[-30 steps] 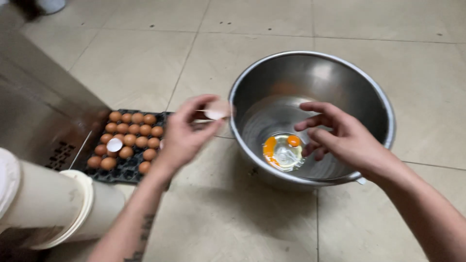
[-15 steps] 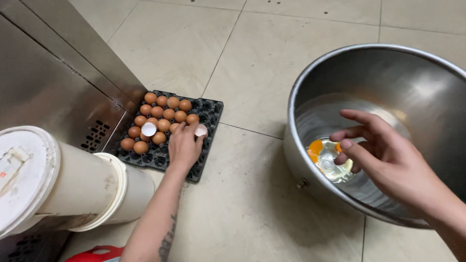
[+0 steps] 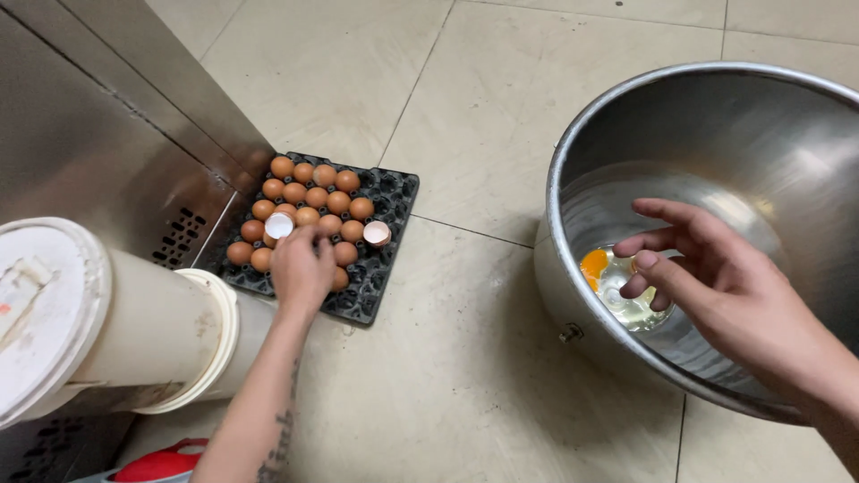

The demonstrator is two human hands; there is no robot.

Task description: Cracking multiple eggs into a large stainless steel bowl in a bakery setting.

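A black egg tray [image 3: 394,192] lies on the tiled floor with several brown eggs [image 3: 315,197] and two empty shell halves [image 3: 376,233] in it. My left hand [image 3: 302,266] rests over the tray's near eggs, fingers curled down on one; whether it grips it is unclear. A large steel bowl [image 3: 573,161] sits at the right with cracked egg, yolk and white [image 3: 608,282], in its bottom. My right hand [image 3: 716,286] hovers over the bowl, fingers loosely apart, holding nothing.
A steel cabinet wall [image 3: 80,143] stands at the left. White plastic buckets [image 3: 125,331] lie stacked on their side beside the tray. A red object [image 3: 161,465] shows at the bottom edge. Beige floor tiles [image 3: 465,376] run between tray and bowl.
My left hand carried a shell half from the bowl to the tray, set it down at the tray's right side, and now reaches onto the eggs. My right hand stays over the bowl.
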